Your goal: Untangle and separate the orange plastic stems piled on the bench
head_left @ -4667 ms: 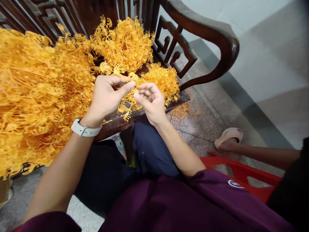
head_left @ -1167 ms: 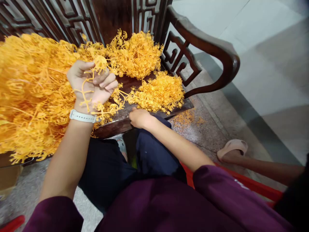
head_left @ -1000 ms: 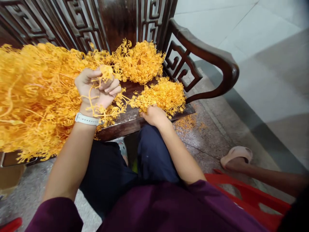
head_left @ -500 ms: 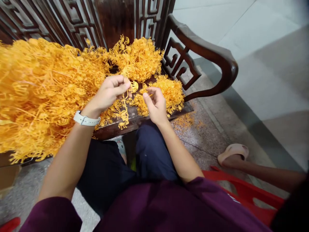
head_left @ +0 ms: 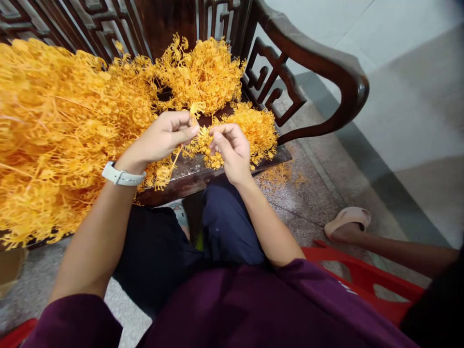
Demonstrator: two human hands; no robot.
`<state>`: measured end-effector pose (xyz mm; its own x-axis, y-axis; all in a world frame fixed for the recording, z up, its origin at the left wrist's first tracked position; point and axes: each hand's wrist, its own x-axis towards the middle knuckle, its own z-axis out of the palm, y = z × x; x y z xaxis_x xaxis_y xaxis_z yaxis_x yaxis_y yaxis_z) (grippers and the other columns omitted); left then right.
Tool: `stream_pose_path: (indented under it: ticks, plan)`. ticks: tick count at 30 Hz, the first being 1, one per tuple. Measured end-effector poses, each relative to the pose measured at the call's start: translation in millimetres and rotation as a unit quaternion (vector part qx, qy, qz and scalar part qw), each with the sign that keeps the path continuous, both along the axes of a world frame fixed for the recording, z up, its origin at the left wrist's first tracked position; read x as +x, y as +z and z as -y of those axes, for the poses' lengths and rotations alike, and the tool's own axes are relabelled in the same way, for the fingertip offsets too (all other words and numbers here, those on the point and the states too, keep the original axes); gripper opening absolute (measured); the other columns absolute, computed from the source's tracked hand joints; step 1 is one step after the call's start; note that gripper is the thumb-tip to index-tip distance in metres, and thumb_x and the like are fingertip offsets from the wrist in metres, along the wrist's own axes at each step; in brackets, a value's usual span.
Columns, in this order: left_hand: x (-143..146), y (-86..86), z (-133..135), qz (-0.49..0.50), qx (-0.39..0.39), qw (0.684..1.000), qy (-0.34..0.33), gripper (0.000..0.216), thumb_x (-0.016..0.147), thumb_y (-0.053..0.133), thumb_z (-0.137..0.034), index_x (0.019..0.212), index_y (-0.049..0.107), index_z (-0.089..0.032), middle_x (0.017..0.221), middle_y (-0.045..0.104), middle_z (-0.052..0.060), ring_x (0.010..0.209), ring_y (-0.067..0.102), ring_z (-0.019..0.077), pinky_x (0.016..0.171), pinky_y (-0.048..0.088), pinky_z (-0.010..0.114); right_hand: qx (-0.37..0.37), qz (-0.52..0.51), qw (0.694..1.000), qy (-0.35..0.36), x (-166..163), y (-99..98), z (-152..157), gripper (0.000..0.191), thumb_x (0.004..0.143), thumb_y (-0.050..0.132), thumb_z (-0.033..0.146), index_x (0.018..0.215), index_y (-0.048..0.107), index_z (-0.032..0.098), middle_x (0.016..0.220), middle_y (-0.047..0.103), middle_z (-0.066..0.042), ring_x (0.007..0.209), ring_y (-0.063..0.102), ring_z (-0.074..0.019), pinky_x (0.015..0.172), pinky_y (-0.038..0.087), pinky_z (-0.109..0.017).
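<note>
Closing the earlier gap, both hands are meeting above the bench seat [head_left: 188, 169]. The left hand [head_left: 163, 137] is pinching an orange plastic sprig [head_left: 195, 108], apparently steadying it; the right hand [head_left: 232, 150] is nipping its branches with thumb and forefinger.

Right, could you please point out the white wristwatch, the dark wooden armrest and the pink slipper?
white wristwatch [head_left: 123, 178], head view, its strap.
dark wooden armrest [head_left: 319, 60], head view, its curved top rail.
pink slipper [head_left: 348, 216], head view, its upper.
</note>
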<state>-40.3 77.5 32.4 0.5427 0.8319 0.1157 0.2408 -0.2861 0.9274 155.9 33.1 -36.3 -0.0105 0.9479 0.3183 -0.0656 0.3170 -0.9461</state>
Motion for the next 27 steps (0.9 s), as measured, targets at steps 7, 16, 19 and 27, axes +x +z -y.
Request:
stream_pose_path:
  ticks: [7,16,19,27]
  plan:
    - [5,-3.4,0,-0.006,0.011,1.0,-0.001,0.037,0.091,0.084,-0.049,0.075,0.068,-0.019,0.059,0.048,-0.001,0.054,0.038,0.0123,0.052,0.026,0.031,0.018,0.028,0.999,-0.012,-5,2.6,2,0.033,0.096,0.075,0.052,0.097,0.055,0.025,0.092,0.062,0.0,0.08,0.058,-0.0145,0.077,0.057,-0.032]
    - [10,-4.9,5,-0.043,0.044,0.998,0.008,0.025,0.098,0.071,-0.04,0.082,0.067,-0.021,0.064,0.047,0.0,0.057,0.036,0.0148,0.055,0.026,0.033,0.026,-0.042,0.998,-0.03,-1,-1.1,-1,0.031,0.097,0.071,0.045,0.088,0.049,0.026,0.091,0.057,-0.001,0.078,0.056,-0.0145,0.077,0.054,-0.035]
    - [13,-3.5,6,-0.067,0.102,0.992,0.027,0.022,0.099,0.067,-0.032,0.081,0.066,-0.021,0.068,0.051,0.001,0.062,0.04,0.0164,0.059,0.028,0.034,0.057,-0.031,0.997,-0.052,-1,0.5,-1,0.029,0.098,0.07,0.044,0.087,0.05,0.026,0.095,0.058,-0.003,0.09,0.06,-0.0163,0.086,0.056,-0.036]
    - [9,5.9,8,-0.098,0.09,0.99,-0.038,0.026,0.094,0.07,-0.03,0.072,0.062,-0.02,0.059,0.04,-0.003,0.056,0.032,0.0133,0.058,0.023,0.032,0.008,-0.066,0.998,-0.013,1,-8.3,-5,0.034,0.098,0.069,0.047,0.092,0.041,0.027,0.094,0.059,0.0,0.067,0.054,-0.0109,0.064,0.052,-0.031]
